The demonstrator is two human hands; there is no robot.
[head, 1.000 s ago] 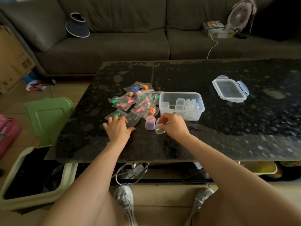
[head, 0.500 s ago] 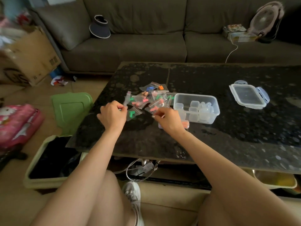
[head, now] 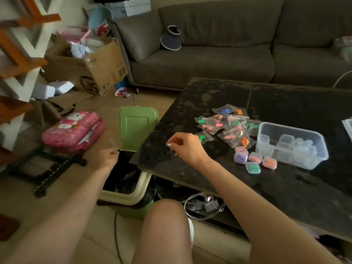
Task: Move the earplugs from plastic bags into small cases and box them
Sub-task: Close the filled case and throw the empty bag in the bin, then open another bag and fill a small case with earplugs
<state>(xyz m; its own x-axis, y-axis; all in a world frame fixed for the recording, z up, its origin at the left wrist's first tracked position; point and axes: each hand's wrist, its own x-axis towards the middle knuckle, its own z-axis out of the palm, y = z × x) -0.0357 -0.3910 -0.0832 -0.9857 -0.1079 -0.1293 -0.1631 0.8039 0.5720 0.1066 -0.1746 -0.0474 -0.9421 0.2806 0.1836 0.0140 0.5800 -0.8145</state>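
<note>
The left hand [head: 108,156] pinched a clear bag [head: 112,144] over the bin [head: 123,197]. At its three o'clock, the right hand [head: 187,148] hung loosely curled, holding nothing, above the table [head: 209,96].

Single head-worn wide view, facing down and left, close over table [head: 285,187], bin [head: 123,197]

Left hand [head: 108,156] pinched, right hand [head: 185,147] loosely curled
</note>
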